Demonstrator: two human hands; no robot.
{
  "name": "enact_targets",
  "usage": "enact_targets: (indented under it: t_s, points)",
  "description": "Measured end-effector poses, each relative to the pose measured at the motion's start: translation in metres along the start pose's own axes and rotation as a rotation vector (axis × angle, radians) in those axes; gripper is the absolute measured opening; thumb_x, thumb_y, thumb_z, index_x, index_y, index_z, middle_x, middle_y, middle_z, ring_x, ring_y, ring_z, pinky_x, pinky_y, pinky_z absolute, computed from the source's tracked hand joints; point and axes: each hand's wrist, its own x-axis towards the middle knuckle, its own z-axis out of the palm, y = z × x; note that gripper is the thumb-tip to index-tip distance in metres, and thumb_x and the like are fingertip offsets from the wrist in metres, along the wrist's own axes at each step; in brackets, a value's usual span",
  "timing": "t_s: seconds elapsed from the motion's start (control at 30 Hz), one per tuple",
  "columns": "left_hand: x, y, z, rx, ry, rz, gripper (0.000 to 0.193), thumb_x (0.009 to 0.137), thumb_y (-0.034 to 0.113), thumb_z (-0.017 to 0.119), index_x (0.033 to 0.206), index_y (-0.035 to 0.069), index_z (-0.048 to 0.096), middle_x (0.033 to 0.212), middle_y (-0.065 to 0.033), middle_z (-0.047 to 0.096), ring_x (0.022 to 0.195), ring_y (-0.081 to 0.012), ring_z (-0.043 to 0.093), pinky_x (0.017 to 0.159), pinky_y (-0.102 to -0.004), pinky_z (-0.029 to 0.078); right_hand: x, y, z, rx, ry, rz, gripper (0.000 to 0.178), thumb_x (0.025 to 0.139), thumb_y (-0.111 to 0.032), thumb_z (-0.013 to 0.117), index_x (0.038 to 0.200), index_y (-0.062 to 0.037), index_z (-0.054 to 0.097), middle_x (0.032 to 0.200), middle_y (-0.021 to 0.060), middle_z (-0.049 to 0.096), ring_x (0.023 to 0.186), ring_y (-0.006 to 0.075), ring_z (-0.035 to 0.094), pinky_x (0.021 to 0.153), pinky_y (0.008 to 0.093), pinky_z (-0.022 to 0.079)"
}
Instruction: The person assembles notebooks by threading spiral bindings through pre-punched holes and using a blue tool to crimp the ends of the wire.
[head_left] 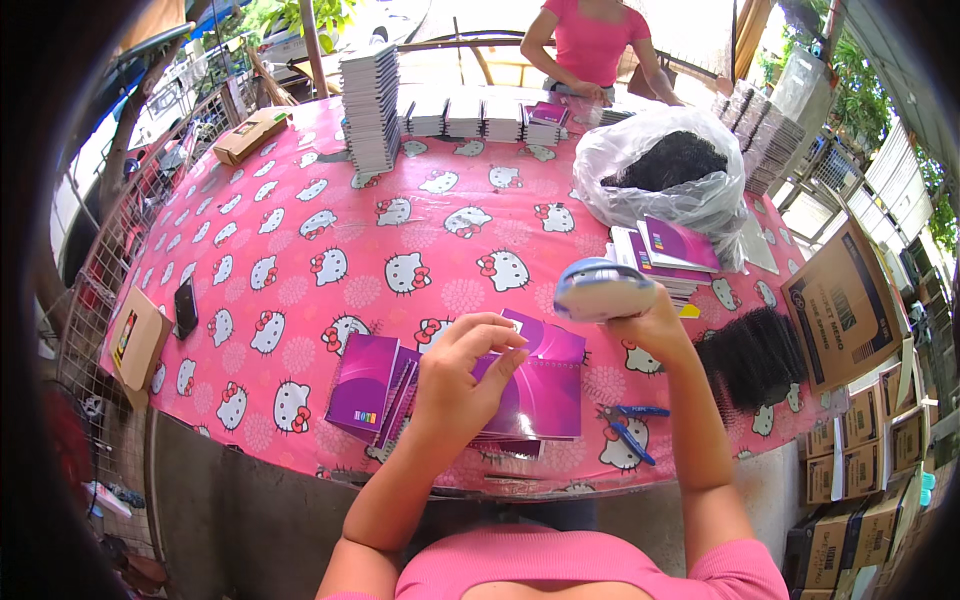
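Note:
My right hand (648,318) is wrapped round a rounded blue-and-white handheld device (605,292), raised above the table; its exact kind does not show. Purple glossy notebook covers (540,395) lie in front of me. Over their left side is my left hand (465,375), its thumb and fingertips brought close together. Whatever they pinch, if anything, is too small to make out. Left of that hand, a small stack of purple spiral notebooks (362,385) lies on the table. Blue-handled cutters (634,430) rest right of the covers, below my right forearm.
A pink cartoon-patterned cloth (300,265) covers the table. Black spiral wires (752,355), more purple notebooks (675,245) and a plastic bag (640,150) of black wires are on the right. Behind stands a tall notebook stack (370,105). Another person (595,40) works opposite.

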Motion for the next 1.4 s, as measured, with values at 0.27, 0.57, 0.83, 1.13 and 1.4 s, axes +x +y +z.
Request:
enact_targets:
  t_s: [0.27,0.57,0.83,1.13,1.4]
  points:
    - [0.016,-0.003,-0.025,0.075,0.113,-0.076,0.014,0.084,0.01,0.073,0.095,0.001,0.069,0.088,-0.009,0.069,0.079,-0.0148,0.066,0.072,-0.0296,0.052,0.076,0.028,0.054,-0.814,0.054,-0.143,0.05,0.069,-0.017,0.082,0.111,-0.003,0.06,0.105,0.0145,0.066,0.095,0.0319,0.064,0.082,0.0388,0.052]
    - [-0.02,-0.009,-0.056,-0.025,0.134,-0.206,0.014,0.085,0.007,0.073,0.096,0.001,0.069,0.086,-0.0064,0.068,0.079,-0.0112,0.064,0.073,-0.0257,0.05,-0.011,0.028,0.049,-0.867,-0.188,-0.26,0.039,0.071,-0.019,0.078,0.104,-0.0064,0.062,0.105,0.013,0.059,0.101,0.0338,0.059,0.085,0.0441,0.051]
    - [-0.005,0.004,-0.02,-0.189,0.036,-0.133,0.019,0.086,0.004,0.071,0.104,0.001,0.067,0.097,-0.0031,0.068,0.089,-0.0088,0.063,0.081,-0.0236,0.048,-0.04,0.067,0.041,-0.971,-0.061,-0.339,0.024,0.074,-0.002,0.06,0.097,-0.0048,0.062,0.089,0.0137,0.061,0.087,0.0327,0.061,0.073,0.0421,0.051]
    - [0.013,0.021,-0.008,0.291,0.224,0.247,0.08,0.073,0.029,0.085,0.138,0.006,0.045,0.142,-0.0174,0.045,0.129,-0.0302,0.046,0.101,-0.0414,0.041,-0.041,-0.084,0.024,-0.637,0.254,-0.492,0.017,0.082,0.006,0.061,0.097,-0.0013,0.06,0.087,0.0157,0.06,0.084,0.0343,0.06,0.074,0.0409,0.048]
    - [-0.016,0.026,-0.011,-0.045,0.017,0.084,0.042,0.074,0.01,0.083,0.112,0.006,0.067,0.094,-0.0071,0.061,0.093,-0.021,0.058,0.08,-0.0319,0.048,-0.077,-0.111,0.038,-0.589,0.036,-0.502,0.02,0.081,-0.007,0.069,0.1,-0.0021,0.063,0.088,0.0126,0.063,0.082,0.0313,0.061,0.072,0.0396,0.049]
